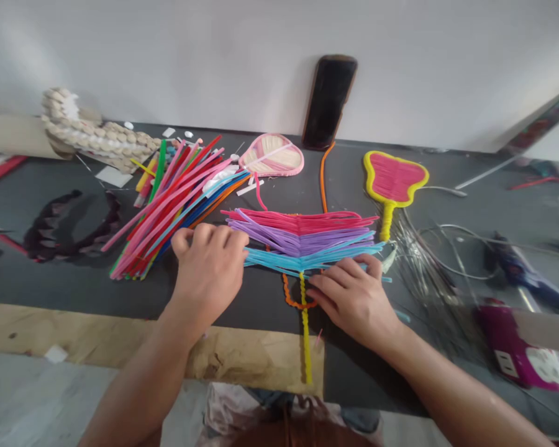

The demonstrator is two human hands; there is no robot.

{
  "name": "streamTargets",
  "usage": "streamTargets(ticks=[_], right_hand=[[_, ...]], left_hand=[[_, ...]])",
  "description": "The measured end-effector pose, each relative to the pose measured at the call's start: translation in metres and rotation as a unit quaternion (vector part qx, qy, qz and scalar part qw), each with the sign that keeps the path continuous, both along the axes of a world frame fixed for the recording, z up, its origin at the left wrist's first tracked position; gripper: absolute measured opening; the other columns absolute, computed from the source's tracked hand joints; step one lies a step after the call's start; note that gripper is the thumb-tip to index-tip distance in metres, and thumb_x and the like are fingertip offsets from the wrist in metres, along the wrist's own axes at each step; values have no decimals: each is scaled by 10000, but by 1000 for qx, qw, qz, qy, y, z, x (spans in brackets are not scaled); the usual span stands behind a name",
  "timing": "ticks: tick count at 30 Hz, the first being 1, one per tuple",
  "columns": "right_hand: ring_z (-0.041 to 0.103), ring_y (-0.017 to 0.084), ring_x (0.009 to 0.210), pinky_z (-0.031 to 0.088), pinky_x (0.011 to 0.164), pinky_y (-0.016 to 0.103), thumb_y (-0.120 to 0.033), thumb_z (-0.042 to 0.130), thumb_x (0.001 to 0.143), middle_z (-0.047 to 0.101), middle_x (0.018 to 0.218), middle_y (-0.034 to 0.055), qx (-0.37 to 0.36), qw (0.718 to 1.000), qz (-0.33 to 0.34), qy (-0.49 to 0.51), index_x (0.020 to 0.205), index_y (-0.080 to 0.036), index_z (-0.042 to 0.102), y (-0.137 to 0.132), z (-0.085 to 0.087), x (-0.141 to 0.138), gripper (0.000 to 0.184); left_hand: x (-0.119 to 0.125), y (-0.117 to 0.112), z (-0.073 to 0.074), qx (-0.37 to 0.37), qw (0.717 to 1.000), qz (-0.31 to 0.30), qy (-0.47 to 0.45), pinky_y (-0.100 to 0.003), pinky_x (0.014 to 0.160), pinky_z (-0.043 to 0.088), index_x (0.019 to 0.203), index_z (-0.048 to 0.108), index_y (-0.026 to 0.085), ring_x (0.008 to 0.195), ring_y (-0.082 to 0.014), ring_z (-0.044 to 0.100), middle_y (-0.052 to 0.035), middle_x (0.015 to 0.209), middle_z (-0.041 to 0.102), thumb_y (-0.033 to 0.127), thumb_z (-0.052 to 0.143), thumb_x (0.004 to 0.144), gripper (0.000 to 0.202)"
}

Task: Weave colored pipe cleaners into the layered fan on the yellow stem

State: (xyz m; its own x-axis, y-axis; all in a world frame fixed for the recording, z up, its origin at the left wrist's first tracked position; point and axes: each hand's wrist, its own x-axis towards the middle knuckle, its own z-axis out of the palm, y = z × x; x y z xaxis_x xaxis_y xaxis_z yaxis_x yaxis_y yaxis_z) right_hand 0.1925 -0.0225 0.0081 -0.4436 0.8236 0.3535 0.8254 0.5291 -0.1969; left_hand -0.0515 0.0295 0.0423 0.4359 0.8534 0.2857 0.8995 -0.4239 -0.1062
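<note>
A row of pipe cleaners in red, purple and blue lies fanned out from a yellow twisted stem. At the left ends of the blue ones my left hand is closed, its fingertips curled down over them. My right hand bends its fingers over the blue ones on the right side, close to the stem. An orange twisted pipe cleaner loops around the stem below the blue row. Both hands' fingertips are partly hidden.
A pile of loose pipe cleaners lies at left, beside a dark headband. Behind stand a phone against the wall and a pink oval piece. At right are a yellow-edged pink piece, thin wires and a glue gun.
</note>
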Motion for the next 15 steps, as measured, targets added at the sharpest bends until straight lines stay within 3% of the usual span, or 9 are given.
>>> streamTargets(ticks=[3,6,10,15], right_hand=[[532,180,827,260,878,401,-296,611,910,703,835,6,2,999,-35,-14,876,-223,683,2,2,3,108],[526,209,885,248,884,414,-325,653,867,704,891,16,0,997,-67,-37,814,-232,687,4,4,4,112],[511,216,914,238,884,420,-291,671,830,700,930,11,-4,995,-84,-49,770,-236,688,7,3,3,83],[499,220,943,227,886,430,-273,663,847,699,976,5,-17,996,-69,-59,752,-234,687,9,1,1,106]], left_hand=[[18,-8,-5,11,995,-86,-52,-462,823,297,837,639,226,895,-254,528,-23,799,658,219,608,866,43],[34,-15,-16,-4,985,-159,-68,-454,840,294,767,630,217,878,-224,519,-2,747,635,169,613,852,99],[43,-17,-29,-29,981,-179,-63,-459,839,294,758,637,205,900,-233,510,-13,762,630,173,627,839,87],[45,-16,-30,-42,982,-176,-59,-464,837,295,763,645,209,910,-237,505,-25,768,626,184,602,863,112]])
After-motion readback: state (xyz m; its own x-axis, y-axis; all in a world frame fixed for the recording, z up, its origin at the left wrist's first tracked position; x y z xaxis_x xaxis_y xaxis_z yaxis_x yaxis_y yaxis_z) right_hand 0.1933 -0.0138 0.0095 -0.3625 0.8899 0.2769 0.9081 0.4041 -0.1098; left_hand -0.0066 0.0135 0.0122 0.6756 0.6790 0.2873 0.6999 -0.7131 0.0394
